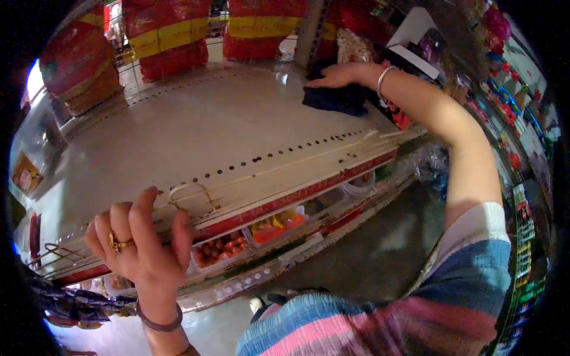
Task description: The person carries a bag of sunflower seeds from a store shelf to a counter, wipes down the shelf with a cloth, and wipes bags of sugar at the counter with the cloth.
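A dark navy cloth [336, 99] lies bunched on the right side of a pale metal shelf [225, 118]. Over it is my right hand [342, 76], pressing down on the cloth; some of its fingers are hidden in the dark folds. At the front left, my left hand [142, 243] holds the shelf edge [249, 204], fingers curled over the top and thumb on the near side. A thin wire loop [193, 193] stands on the rim just right of the left fingers.
Red and yellow packages [166, 38] line the back. A dark perforated post [313, 35] rises near my right hand, with boxes [415, 59] beyond it. Clear tubs of red-brown items [219, 250] sit on the shelf below. Colourful hanging goods [510, 118] fill the right side.
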Motion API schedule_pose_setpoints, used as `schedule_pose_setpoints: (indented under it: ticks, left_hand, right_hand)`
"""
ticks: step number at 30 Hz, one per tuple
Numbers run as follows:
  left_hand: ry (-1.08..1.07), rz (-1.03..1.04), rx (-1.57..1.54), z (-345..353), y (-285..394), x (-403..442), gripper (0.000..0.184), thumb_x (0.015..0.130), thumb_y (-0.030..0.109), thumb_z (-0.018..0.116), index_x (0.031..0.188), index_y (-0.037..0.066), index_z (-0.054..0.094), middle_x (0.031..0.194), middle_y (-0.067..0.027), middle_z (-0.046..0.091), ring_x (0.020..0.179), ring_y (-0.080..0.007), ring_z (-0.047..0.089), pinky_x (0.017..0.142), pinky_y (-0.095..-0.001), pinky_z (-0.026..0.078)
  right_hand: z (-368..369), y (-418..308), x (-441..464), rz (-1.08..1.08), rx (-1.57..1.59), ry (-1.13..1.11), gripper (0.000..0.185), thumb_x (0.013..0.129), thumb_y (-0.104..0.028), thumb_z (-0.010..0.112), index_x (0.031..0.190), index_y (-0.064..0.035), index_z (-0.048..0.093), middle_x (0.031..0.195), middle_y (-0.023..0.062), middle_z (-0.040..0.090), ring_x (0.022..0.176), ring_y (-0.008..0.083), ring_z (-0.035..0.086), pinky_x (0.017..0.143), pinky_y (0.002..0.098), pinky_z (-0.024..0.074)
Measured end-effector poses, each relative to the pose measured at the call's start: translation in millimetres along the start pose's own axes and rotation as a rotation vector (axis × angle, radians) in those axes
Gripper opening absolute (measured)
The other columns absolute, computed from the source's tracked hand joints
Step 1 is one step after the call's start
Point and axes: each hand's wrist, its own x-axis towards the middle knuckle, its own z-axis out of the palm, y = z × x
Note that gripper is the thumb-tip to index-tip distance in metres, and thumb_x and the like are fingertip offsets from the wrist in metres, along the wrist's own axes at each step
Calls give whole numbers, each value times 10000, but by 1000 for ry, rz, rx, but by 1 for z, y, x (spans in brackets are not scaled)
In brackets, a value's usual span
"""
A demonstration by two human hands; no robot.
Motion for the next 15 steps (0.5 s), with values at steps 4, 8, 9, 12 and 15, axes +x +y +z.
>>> schedule_pose_setpoints:
  ticks: [4, 8, 9, 12, 15]
  left_hand:
    - [-8, 4, 2, -3, 3, 3, 312, 831, 345, 589, 974, 69, 623, 776, -71, 506, 733, -257, 471, 759, -395, 349]
    - [-16, 5, -11, -6, 3, 5, 299, 821, 323, 605, 982, 72, 621, 786, -70, 518, 748, -253, 485, 765, -388, 350]
    - [-15, 4, -11, -6, 2, 5, 293, 816, 314, 611, 983, 74, 621, 787, -70, 518, 749, -253, 486, 766, -388, 351]
    - [-8, 7, -19, -5, 3, 3, 282, 800, 289, 629, 984, 75, 620, 793, -72, 520, 754, -255, 488, 767, -388, 355]
    - [-14, 3, -35, -5, 1, 1, 284, 783, 274, 644, 981, 72, 619, 810, -75, 520, 763, -261, 483, 766, -394, 358]
  right_hand:
    - [15, 9, -14, 62, -29, -79, 1037, 796, -763, 357, 1390, 82, 269, 1459, 255, 249, 1362, 350, 244, 1114, 361, 219]
    - [17, 2, -52, 6, -142, -161, 863, 869, -651, 355, 1329, 78, 384, 1372, 273, 389, 1268, 380, 392, 1047, 395, 328]
    - [16, 1, -62, 23, -174, -195, 808, 879, -612, 362, 1288, 83, 423, 1322, 274, 434, 1222, 380, 434, 1015, 408, 356]
    - [28, 16, -79, 4, -276, -190, 635, 888, -477, 401, 1094, 100, 563, 1111, 268, 585, 1044, 375, 567, 893, 445, 442]
    - [36, 32, -97, 69, -303, -150, 605, 881, -459, 422, 1054, 99, 580, 1060, 269, 602, 1012, 387, 574, 878, 439, 448]
